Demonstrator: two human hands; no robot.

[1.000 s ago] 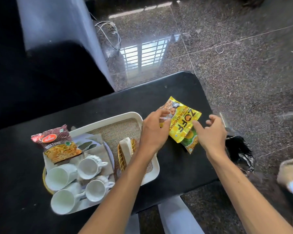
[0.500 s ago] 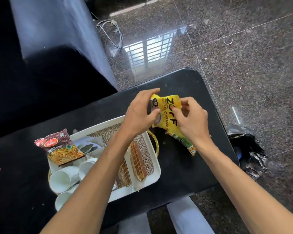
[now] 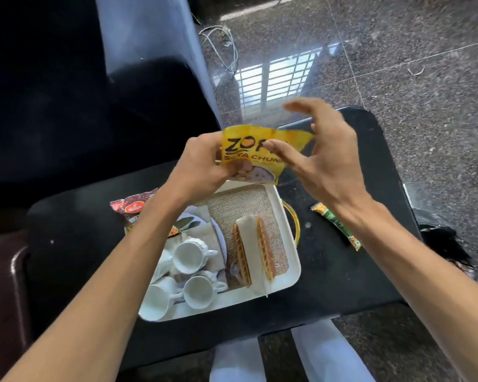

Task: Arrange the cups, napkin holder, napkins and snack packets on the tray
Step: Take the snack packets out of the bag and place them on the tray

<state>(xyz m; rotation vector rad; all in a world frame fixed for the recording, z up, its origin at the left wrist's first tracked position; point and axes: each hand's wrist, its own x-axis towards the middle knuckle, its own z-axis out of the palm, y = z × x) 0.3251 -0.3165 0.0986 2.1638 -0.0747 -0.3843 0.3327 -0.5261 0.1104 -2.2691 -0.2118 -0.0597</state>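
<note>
A yellow snack packet (image 3: 249,150) is held up above the far end of the white tray (image 3: 294,271). My left hand (image 3: 202,166) grips its left edge. My right hand (image 3: 320,158) has its thumb on the packet's front and its spread fingers behind the right corner. On the tray's woven mat stands a wicker napkin holder (image 3: 265,252) with white napkins (image 3: 249,244) in it. Three white cups (image 3: 193,253) lie at the tray's left end. A red snack packet (image 3: 134,206) rests at the tray's far left corner, partly hidden by my left arm.
A thin green and yellow packet (image 3: 333,224) lies on the black table (image 3: 342,279) to the right of the tray. A black bag (image 3: 442,244) sits on the granite floor beyond the table's right edge. A dark sofa (image 3: 53,106) fills the left.
Both hands have lifted the yellow packet and carried it left, from over the bare table to above the tray's far end. The green packet stayed on the table. My right fingers have spread.
</note>
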